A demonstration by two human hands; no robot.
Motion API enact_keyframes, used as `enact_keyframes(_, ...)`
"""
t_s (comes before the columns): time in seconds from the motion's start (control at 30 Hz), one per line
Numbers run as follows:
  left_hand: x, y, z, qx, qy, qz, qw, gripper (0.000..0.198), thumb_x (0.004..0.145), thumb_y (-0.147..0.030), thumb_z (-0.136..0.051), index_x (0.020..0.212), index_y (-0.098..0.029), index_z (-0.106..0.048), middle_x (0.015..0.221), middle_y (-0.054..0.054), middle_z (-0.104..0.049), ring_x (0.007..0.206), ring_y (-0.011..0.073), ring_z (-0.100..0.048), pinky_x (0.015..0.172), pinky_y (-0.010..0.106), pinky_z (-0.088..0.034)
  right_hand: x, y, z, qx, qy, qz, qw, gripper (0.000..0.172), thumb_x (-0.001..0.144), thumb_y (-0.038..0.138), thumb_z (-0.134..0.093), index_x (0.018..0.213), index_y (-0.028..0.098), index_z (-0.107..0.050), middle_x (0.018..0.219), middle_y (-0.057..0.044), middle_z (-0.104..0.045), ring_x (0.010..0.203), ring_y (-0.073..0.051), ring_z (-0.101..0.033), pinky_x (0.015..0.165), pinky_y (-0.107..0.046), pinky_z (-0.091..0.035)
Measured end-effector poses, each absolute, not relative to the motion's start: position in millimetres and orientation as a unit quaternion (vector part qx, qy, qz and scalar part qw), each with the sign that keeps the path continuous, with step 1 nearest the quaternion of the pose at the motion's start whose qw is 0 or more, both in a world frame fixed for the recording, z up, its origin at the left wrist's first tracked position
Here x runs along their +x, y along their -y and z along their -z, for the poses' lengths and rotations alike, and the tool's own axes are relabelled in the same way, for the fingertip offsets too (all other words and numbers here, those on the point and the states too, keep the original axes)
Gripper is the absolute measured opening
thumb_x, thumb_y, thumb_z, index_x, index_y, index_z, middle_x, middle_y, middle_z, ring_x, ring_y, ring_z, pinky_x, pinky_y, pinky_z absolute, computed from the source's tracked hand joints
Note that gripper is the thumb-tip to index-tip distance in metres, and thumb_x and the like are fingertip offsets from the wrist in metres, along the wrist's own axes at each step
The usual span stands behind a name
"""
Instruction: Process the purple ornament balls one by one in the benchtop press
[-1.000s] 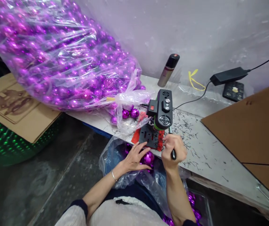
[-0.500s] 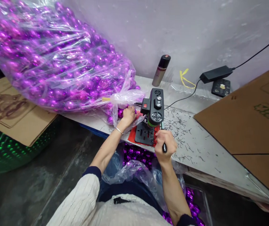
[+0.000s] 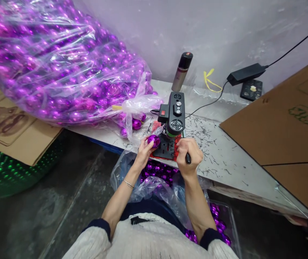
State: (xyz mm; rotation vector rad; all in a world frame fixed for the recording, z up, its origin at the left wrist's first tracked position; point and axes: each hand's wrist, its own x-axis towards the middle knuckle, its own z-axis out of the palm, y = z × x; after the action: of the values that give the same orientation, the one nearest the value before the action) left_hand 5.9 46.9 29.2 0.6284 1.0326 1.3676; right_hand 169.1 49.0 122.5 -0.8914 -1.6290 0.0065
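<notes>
A shiny purple ball ornament [image 3: 153, 141] sits between the fingers of my left hand [image 3: 143, 153], close to the left side of a small black bench press machine [image 3: 177, 109]. My right hand [image 3: 189, 154] is wrapped round the machine's lever handle [image 3: 188, 158], whose black tip shows below the fist. Under the press head lies a slotted black base plate [image 3: 162, 147] on a red sheet [image 3: 156, 125]. Left of the machine, a few loose purple balls [image 3: 136, 124] rest at the mouth of a large clear plastic bag [image 3: 70, 68] full of them.
Short dark bits [image 3: 202, 144] litter the white table [image 3: 231, 169] right of the machine. Behind stand a spray can [image 3: 181, 72], a yellow tie [image 3: 210, 81] and a power adapter [image 3: 247, 73]. A cardboard box [image 3: 286, 133] is at right. More purple balls [image 3: 158, 171] lie in plastic below the table edge.
My left hand has drawn back from the loose balls by the bag toward me, bringing a purple ball beside the base plate. My right hand stays on the lever handle.
</notes>
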Motion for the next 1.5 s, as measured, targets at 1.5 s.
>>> enact_keyframes(1.5, 32.9, -74.6, 16.6, 0.674, -0.518, -0.458, 0.261, 0.068, 0.088, -0.052, -0.074, 0.145, -0.021, -0.052, 0.143, 0.017, -0.063, 0.137, 0.0317, -0.058, 0.116, 0.052, -0.045, 174.0, -48.6, -127.5, -0.398, 0.706, -0.011, 0.585, 0.024, 0.097, 0.016, -0.047, 0.076, 0.023, -0.057, 0.068, 0.0, -0.063, 0.064, -0.014, -0.06, 0.064, -0.031, -0.046)
